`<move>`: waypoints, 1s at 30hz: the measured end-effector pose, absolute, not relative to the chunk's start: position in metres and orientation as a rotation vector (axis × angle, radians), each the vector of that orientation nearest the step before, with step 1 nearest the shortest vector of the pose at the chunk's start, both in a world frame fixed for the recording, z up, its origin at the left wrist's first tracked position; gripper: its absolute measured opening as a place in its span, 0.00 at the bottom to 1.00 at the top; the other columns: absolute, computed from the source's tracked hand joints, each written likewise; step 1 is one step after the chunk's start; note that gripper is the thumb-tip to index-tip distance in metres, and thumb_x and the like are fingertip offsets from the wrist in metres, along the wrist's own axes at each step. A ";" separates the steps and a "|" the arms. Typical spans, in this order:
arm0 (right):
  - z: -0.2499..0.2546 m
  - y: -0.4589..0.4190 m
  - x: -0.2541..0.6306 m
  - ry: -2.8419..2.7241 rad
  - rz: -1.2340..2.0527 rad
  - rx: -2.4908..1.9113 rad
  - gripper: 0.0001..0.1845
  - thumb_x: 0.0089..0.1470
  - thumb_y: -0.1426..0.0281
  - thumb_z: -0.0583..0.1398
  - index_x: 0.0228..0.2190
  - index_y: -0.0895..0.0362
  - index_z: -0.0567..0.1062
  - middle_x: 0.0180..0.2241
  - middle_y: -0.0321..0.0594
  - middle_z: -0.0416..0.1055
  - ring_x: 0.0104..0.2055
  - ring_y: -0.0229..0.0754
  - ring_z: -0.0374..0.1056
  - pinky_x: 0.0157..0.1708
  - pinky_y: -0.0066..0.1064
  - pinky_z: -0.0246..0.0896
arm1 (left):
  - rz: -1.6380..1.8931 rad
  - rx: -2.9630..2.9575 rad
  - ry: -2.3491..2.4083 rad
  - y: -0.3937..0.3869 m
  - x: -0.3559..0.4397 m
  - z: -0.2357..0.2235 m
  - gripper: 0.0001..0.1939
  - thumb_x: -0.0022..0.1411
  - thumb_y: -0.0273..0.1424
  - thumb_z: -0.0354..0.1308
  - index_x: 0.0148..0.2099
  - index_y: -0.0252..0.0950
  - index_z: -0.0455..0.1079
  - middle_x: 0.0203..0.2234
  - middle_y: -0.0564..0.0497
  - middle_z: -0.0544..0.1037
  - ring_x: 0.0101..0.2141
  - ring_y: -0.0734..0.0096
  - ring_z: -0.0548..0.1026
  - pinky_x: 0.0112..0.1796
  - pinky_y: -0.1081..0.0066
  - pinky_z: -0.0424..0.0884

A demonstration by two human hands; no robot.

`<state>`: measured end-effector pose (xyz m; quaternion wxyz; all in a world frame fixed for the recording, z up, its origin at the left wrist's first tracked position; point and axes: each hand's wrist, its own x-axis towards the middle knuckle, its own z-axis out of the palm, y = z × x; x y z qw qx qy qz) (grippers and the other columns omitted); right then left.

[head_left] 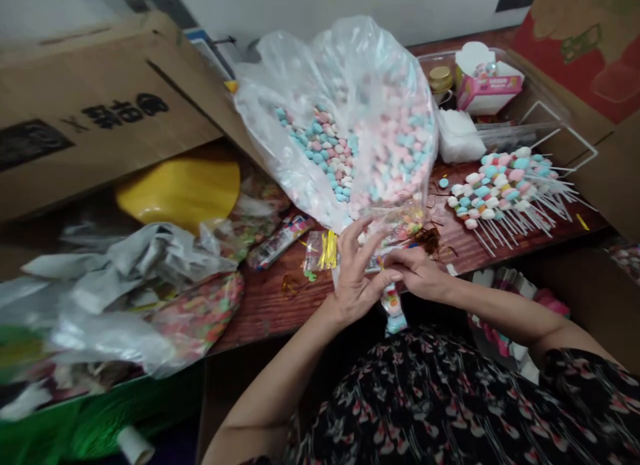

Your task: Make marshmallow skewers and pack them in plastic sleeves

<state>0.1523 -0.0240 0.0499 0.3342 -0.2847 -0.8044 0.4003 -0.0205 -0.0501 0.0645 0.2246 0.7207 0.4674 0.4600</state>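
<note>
A small clear packet of candies (393,304) hangs upside down between my hands, just over the table's front edge. My left hand (356,275) pinches around its gathered neck; the thumb reaches across while the other fingers are raised and bent. Closed at the same neck from the other side is my right hand (417,270), its fingertips bunched. Whatever lies right between the fingertips is too small and covered to make out. Left of my hands is a bundle of yellow twist ties (327,249). Just behind them rests a clear bag of colourful candies (400,220).
A big clear bag of pastel candies (335,162) fills the back. Candy skewers on white sticks (500,185) lie to the right, before a clear plastic bin (545,105). On the left are a cardboard box (100,112), a yellow bowl (183,188) and crumpled plastic bags (135,265).
</note>
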 end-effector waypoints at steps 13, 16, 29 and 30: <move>0.009 -0.081 0.072 -2.316 1.639 -0.487 0.09 0.60 0.72 0.53 0.29 0.58 0.70 0.21 0.32 0.69 0.24 0.33 0.63 0.27 0.24 0.56 | 0.875 2.178 1.702 -0.190 -0.101 0.036 0.11 0.63 0.25 0.55 0.45 0.37 0.76 0.37 0.44 0.82 0.38 0.65 0.79 0.42 0.67 0.75; 0.016 -0.080 0.076 -2.439 1.505 -0.355 0.08 0.58 0.72 0.58 0.41 0.58 0.72 0.34 0.38 0.76 0.34 0.37 0.69 0.35 0.27 0.60 | 0.637 2.000 1.966 -0.242 -0.131 0.022 0.10 0.64 0.28 0.52 0.41 0.38 0.76 0.35 0.46 0.82 0.36 0.65 0.80 0.40 0.68 0.76; -0.010 -0.083 0.243 -2.925 0.932 -1.393 0.20 0.61 0.77 0.49 0.51 0.55 0.71 0.45 0.45 0.74 0.34 0.39 0.71 0.31 0.30 0.55 | 0.652 2.653 1.524 -0.142 -0.086 0.024 0.13 0.61 0.23 0.56 0.47 0.37 0.73 0.39 0.45 0.80 0.40 0.63 0.78 0.46 0.64 0.74; -0.013 -0.084 0.246 -2.926 0.891 -1.502 0.20 0.61 0.77 0.49 0.51 0.55 0.71 0.46 0.46 0.73 0.35 0.40 0.72 0.31 0.30 0.55 | 0.600 2.708 1.423 -0.115 -0.068 0.028 0.12 0.61 0.23 0.55 0.47 0.36 0.73 0.40 0.44 0.79 0.41 0.62 0.77 0.46 0.63 0.74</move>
